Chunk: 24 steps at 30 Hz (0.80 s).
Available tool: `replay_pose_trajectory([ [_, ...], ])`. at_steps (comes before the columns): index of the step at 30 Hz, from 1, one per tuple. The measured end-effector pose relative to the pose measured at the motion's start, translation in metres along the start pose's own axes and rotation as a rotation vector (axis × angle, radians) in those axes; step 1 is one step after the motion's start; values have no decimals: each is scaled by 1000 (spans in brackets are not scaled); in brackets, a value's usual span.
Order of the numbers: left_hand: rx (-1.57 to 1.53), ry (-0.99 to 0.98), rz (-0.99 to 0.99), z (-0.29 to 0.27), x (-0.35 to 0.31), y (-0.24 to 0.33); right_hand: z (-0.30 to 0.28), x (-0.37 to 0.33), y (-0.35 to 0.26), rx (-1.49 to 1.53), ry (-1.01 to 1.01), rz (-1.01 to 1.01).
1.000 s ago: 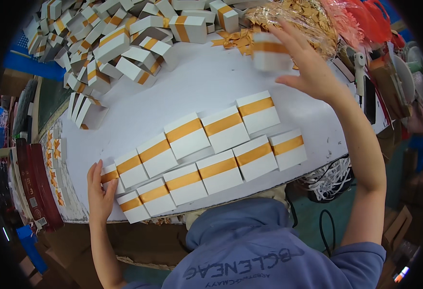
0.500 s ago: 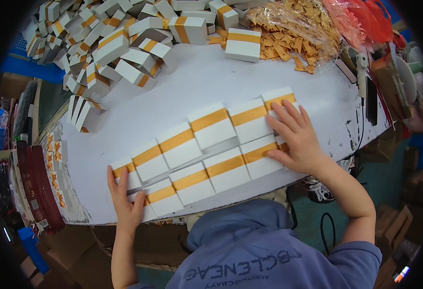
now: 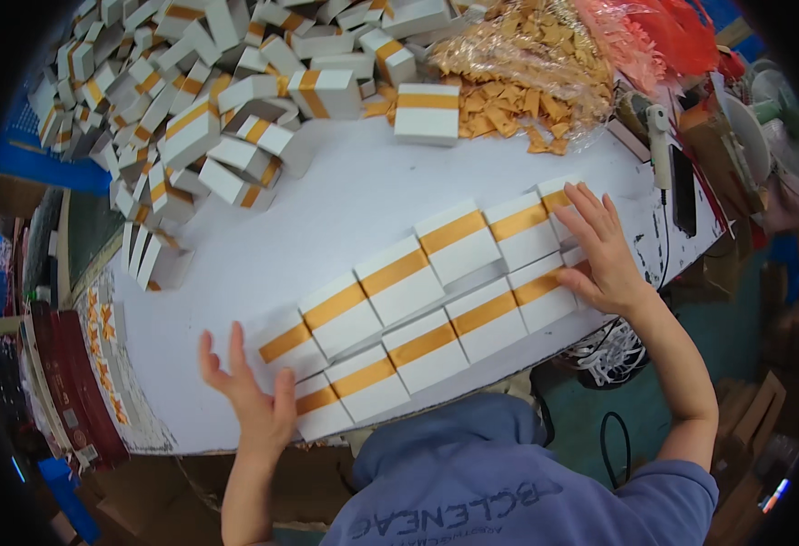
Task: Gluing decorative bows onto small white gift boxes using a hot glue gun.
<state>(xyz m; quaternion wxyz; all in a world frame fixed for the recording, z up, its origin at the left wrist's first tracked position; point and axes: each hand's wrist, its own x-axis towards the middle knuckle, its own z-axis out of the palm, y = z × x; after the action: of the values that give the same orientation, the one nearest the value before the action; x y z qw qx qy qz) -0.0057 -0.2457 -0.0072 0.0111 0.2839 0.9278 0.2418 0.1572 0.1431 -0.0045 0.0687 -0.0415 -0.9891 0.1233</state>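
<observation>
One stretch of white tabletop (image 3: 176, 350) shows between the left edge and the left hand (image 3: 252, 400), whose fingers stand apart, the thumb beside the left end of two rows of gold-banded white boxes (image 3: 395, 291); whether it touches them I cannot tell. The rows slant close along the near edge with a narrow margin in front, and a broader strip of open surface behind. The right hand (image 3: 604, 264) lies at their right end, fingers slightly apart, with some room beyond it toward the right edge. Around them, dark red cases (image 3: 62, 382) stand beside the left edge, gold bows (image 3: 105, 328) lie just inside it, and a heap of banded boxes (image 3: 190, 136) blocks the far left corner. A lone box (image 3: 427, 127) and loose gold pieces (image 3: 508, 105) occupy the far edge; a white handheld tool (image 3: 660, 150) and a dark slab (image 3: 683, 191) crowd the right.
</observation>
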Motion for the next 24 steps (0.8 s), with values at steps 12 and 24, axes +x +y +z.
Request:
replay_pose_trajectory([
  [12,98,-15,785,110,226,114,35,152,23,-282,322,426],
  [24,201,-67,599,72,198,50,57,182,40,50,251,511],
])
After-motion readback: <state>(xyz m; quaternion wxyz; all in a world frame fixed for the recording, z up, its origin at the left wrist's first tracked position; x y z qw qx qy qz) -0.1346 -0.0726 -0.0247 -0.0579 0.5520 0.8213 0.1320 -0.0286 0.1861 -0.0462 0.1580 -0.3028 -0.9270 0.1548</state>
